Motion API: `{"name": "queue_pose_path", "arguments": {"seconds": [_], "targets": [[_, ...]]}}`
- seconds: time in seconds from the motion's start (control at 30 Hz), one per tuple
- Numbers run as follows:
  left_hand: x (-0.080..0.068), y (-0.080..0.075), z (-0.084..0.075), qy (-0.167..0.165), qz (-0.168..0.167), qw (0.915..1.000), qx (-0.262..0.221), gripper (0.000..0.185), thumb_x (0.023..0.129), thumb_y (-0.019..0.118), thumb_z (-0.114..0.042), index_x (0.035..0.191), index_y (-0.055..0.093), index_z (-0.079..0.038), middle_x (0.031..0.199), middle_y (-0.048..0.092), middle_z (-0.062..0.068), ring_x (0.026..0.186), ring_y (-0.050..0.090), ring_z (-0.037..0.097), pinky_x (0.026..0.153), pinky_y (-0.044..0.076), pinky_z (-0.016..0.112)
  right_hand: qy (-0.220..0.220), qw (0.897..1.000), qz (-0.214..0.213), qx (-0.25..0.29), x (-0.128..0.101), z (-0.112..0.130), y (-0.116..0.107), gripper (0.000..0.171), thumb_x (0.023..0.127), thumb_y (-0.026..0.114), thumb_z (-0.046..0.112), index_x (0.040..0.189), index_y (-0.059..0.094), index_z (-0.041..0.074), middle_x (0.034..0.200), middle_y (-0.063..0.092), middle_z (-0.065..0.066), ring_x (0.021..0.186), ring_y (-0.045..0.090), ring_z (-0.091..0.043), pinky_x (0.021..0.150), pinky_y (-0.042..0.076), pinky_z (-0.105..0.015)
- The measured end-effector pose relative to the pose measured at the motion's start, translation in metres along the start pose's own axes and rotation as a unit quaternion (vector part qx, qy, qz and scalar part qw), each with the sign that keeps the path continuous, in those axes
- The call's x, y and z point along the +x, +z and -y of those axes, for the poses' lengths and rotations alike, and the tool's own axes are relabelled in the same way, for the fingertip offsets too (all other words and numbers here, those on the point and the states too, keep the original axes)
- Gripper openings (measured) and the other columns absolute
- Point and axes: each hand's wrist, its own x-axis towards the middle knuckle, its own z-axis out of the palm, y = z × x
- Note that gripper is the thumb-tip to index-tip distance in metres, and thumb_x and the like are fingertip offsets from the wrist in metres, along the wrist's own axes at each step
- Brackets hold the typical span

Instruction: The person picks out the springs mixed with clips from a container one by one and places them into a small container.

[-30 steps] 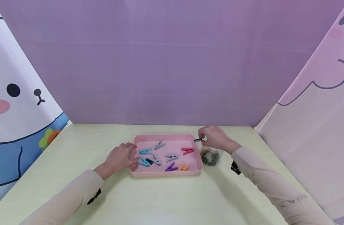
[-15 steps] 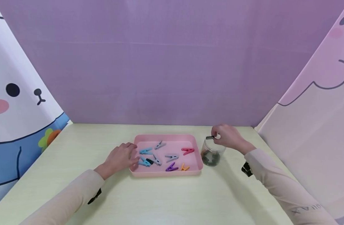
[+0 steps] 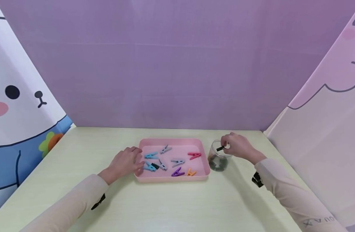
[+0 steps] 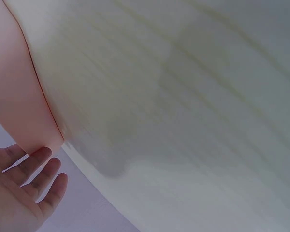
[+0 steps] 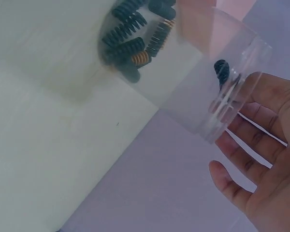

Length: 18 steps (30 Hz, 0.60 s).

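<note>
My right hand (image 3: 238, 146) pinches a dark coil spring (image 3: 220, 148) at the mouth of the clear jar (image 3: 212, 154). In the right wrist view the spring (image 5: 222, 71) shows through the clear wall, just inside the rim, near the fingertips. Several dark green springs and a few orange coils (image 5: 141, 58) lie at the jar's bottom. My left hand (image 3: 122, 165) rests at the left end of the pink tray (image 3: 171, 179), fingers loosely spread. In the left wrist view its fingertips (image 4: 42, 153) touch the tray's outer side.
Inside the tray are light blue clothespins (image 3: 150, 156), grey ones (image 3: 177, 162), a red one (image 3: 194, 155), a purple one (image 3: 178, 172) and an orange one (image 3: 191, 172). Another dark spring (image 3: 155, 166) lies among them. A purple backdrop (image 3: 171, 80) rises behind the table (image 3: 171, 206).
My right hand has carried the spring rightward from the tray's right edge to above the jar, then lowered it into the mouth. My left hand has stayed at the tray.
</note>
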Motion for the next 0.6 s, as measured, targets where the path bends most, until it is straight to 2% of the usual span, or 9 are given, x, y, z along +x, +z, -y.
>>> {"name": "queue_pose_path", "arguments": {"seconds": [0.27, 0.6], "targets": [[0.0006, 0.0007, 0.0009, 0.000, 0.001, 1.0000, 0.001, 0.054, 0.078, 0.064, -0.044, 0.114, 0.058, -0.004, 0.115, 0.060, 0.013, 0.101, 0.057, 0.032, 0.075, 0.052, 0.043, -0.014, 1.000, 0.005, 0.002, 0.0004, 0.0003, 0.0076, 0.012, 0.072, 0.070, 0.009, 0.082, 0.066, 0.012, 0.080, 0.063, 0.001, 0.077, 0.052, -0.016, 0.061, 0.045, -0.032], [0.0016, 0.0013, 0.0011, 0.000, 0.005, 1.0000, 0.004, 0.055, 0.078, 0.064, -0.044, 0.115, 0.058, -0.005, 0.116, 0.060, 0.013, 0.102, 0.057, 0.032, 0.075, 0.052, 0.044, -0.030, 0.999, 0.029, 0.013, 0.0033, 0.0031, 0.0067, 0.009, 0.074, 0.070, 0.007, 0.080, 0.066, 0.013, 0.081, 0.065, -0.002, 0.077, 0.053, -0.018, 0.064, 0.046, -0.034]]}}
